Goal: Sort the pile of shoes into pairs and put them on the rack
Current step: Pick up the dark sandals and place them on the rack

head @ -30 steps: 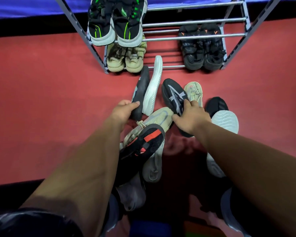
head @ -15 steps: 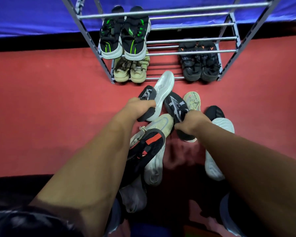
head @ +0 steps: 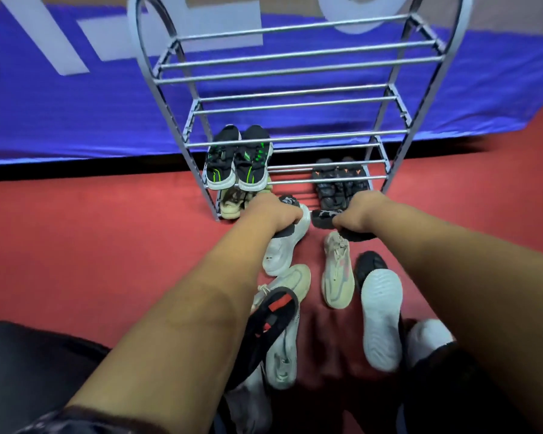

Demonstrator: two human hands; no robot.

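Note:
My left hand grips a black shoe with a white sole, lifted off the floor just in front of the metal rack. My right hand grips the matching black shoe beside it. On the rack sit a black-and-green pair, a beige pair below it, and a black pair with orange marks at the right. On the floor lie several loose shoes: a beige one, another beige one, a white-soled black one and a black-and-red one.
The rack stands on a red floor against a blue banner. Its upper shelves hold no shoes. My knees in dark cloth sit at the bottom corners, with a white sock at the right.
Both hands have lifted the two black shoes off the pile and carried them forward toward the rack's lower shelf. The view has tilted up, showing the whole rack.

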